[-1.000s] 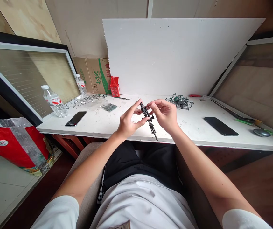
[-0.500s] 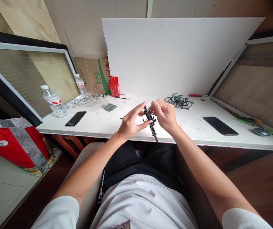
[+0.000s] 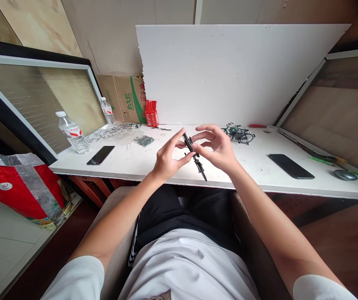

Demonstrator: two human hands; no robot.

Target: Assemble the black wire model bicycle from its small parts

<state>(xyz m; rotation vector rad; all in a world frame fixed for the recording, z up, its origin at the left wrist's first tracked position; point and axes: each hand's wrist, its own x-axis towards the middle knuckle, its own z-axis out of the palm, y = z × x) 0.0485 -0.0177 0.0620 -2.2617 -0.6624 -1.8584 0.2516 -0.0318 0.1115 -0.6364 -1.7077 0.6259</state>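
Over the front edge of the white table point(image 3: 254, 175) I hold a small black model part point(image 3: 196, 160), long and thin with short side pegs. My left hand point(image 3: 168, 158) pinches its upper half between thumb and fingers. My right hand point(image 3: 216, 148) pinches the part near its middle with thumb and forefinger, while the other fingers spread upward. The part's lower end points down toward my lap.
A finished green model bicycle point(image 3: 239, 133) stands behind my right hand. Phones lie left point(image 3: 100, 154) and right point(image 3: 291, 166). Two water bottles point(image 3: 71, 132), a red box point(image 3: 151, 113), loose parts point(image 3: 143, 140), a carton point(image 3: 129, 98) and a mouse point(image 3: 344, 174) surround them.
My right hand has loosened, and its outer fingers have spread open upward. The black part has tilted slightly and shifted a little left with my left hand.
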